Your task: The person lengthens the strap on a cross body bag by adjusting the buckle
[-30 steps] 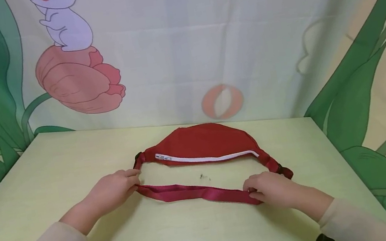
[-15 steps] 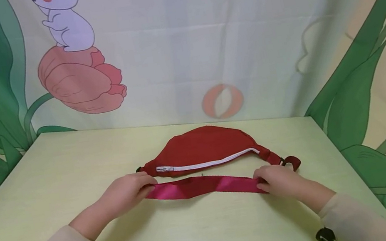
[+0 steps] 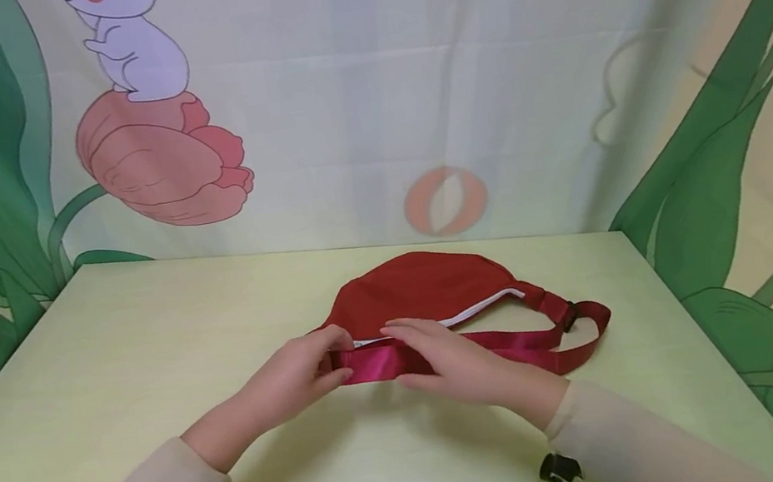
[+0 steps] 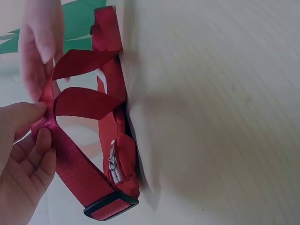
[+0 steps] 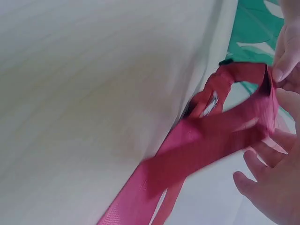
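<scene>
A red waist bag (image 3: 417, 291) lies on the table, its white zipper (image 3: 476, 308) facing the person. Along the near side, its strap (image 3: 368, 364) is lifted off the tabletop. My left hand (image 3: 295, 382) pinches the strap between thumb and fingers, which the left wrist view shows closely, with a black buckle (image 4: 110, 206) below. My right hand (image 3: 454, 361) is beside it with fingers spread and thumb apart around the strap. In the right wrist view the right hand's fingers (image 5: 255, 166) are loose near the strap. The left end of the bag is partly hidden behind my left hand.
On the right a strap loop with a black buckle (image 3: 570, 317) lies on the pale table (image 3: 107, 344). Behind the table's far edge hangs a printed curtain (image 3: 306, 119) with a flower, a rabbit and leaves. Black bands are at both sleeves.
The right hand has let go of the strap's right part and moved left beside the left hand. The left hand has moved right with the strap, folding the bag's left end inward.
</scene>
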Action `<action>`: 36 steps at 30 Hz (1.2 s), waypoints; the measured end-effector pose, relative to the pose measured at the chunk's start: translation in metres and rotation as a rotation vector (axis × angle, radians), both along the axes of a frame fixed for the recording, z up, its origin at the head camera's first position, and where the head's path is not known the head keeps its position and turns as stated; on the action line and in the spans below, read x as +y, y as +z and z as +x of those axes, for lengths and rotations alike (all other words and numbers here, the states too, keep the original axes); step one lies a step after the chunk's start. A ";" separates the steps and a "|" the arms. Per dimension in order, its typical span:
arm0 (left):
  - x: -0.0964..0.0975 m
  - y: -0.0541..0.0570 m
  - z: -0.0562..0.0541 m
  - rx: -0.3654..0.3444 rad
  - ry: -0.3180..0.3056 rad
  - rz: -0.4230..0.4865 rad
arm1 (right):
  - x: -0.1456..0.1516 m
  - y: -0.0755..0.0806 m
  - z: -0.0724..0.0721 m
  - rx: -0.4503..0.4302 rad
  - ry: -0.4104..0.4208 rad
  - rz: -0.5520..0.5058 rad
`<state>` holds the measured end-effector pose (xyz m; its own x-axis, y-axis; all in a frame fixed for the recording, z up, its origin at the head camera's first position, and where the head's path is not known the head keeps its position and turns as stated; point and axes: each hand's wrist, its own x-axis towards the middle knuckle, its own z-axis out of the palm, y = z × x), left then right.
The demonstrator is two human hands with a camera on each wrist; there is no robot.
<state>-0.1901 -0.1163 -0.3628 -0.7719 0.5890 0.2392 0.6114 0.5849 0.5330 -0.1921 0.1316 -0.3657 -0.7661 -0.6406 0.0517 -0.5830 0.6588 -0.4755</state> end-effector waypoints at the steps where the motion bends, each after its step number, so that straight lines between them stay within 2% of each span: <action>1: 0.002 0.000 0.001 -0.005 -0.007 0.005 | -0.005 0.000 -0.001 -0.006 0.008 -0.024; 9: 0.006 -0.003 0.005 -0.034 -0.005 0.033 | -0.023 -0.001 -0.005 -0.034 -0.019 -0.160; 13: 0.005 -0.007 0.007 -0.013 0.007 0.019 | -0.025 0.000 -0.006 -0.073 0.007 -0.208; 19: 0.005 -0.012 0.010 0.052 0.003 0.010 | -0.025 0.004 -0.004 -0.117 -0.027 -0.232; 24: 0.000 -0.019 0.007 0.155 0.107 -0.063 | -0.022 0.009 -0.003 -0.162 -0.051 -0.323; 26: -0.003 -0.023 0.005 0.168 0.151 -0.082 | -0.021 0.011 -0.004 -0.171 -0.070 -0.348; 30: -0.007 -0.030 0.000 0.121 0.215 -0.098 | -0.017 0.014 -0.004 -0.183 -0.109 -0.403; 34: -0.008 -0.035 -0.004 0.062 0.254 -0.106 | -0.014 0.016 -0.005 -0.179 -0.127 -0.464; 36: -0.008 -0.035 -0.006 0.055 0.274 -0.103 | -0.011 0.017 -0.006 -0.179 -0.129 -0.498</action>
<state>-0.1964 -0.1241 -0.3979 -0.8929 0.3840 0.2351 0.4499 0.7814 0.4324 -0.1981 0.1207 -0.3485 -0.8617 -0.4721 0.1863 -0.3932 0.3890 -0.8331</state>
